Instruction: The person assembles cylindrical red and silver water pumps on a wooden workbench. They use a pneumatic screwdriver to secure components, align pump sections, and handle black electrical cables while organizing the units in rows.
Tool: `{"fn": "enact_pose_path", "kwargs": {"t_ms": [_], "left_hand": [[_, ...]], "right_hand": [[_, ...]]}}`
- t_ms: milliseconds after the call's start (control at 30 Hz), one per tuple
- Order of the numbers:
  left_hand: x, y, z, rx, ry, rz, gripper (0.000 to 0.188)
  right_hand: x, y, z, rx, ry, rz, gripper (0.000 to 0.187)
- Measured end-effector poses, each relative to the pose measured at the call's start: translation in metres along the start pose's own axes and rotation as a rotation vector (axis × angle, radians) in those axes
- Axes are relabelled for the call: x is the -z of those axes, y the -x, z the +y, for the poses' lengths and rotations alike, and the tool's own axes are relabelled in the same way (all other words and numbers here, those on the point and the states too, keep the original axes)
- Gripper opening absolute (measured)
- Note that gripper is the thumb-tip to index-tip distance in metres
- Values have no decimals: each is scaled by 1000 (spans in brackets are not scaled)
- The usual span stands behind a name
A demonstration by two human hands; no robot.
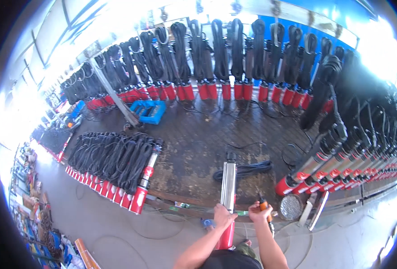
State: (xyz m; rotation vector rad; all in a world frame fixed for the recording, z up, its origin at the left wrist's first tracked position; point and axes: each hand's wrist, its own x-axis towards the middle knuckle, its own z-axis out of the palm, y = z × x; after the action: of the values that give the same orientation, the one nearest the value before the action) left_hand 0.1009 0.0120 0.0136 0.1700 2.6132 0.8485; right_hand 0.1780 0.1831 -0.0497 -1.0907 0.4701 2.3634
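Dark, scuffed wood makes up the broad worktop (189, 134) across the middle of the frame. Along its top edge stands a curved row of pumps (212, 91) with red bases and long loops of black rubbery cable. More red-ended pumps (315, 168) slant up and rightward at the right; a bundle (131, 166) lies at centre left, pale label marks on its red ends too small to read. At lower centre, one cylindrical pump (228, 184) runs nearly vertically in the frame, its black tip toward the top, its smooth silvery body ending in a red section past the worktop's near edge. Beside it are a black cable coil (252, 169), a slatted blue plastic crate (152, 119) further up-left, and a round metallic dish (291, 207) at lower right. The left hand's (225, 217) fingers are clamped on the pump near its red section; the right hand's (258, 213) are closed around an orange-and-black tool (264, 206).
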Motion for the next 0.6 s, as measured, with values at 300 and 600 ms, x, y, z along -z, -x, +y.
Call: {"fn": "enact_pose_path", "kwargs": {"t_ms": [300,600], "left_hand": [[120,-94,-51,-38,-200,26,79],[214,-167,-157,-63,-447,111,70]], "right_hand": [[-28,-84,-24,892,1797,-59,42],[-205,-102,28,1452,3293,-750,62]]}}
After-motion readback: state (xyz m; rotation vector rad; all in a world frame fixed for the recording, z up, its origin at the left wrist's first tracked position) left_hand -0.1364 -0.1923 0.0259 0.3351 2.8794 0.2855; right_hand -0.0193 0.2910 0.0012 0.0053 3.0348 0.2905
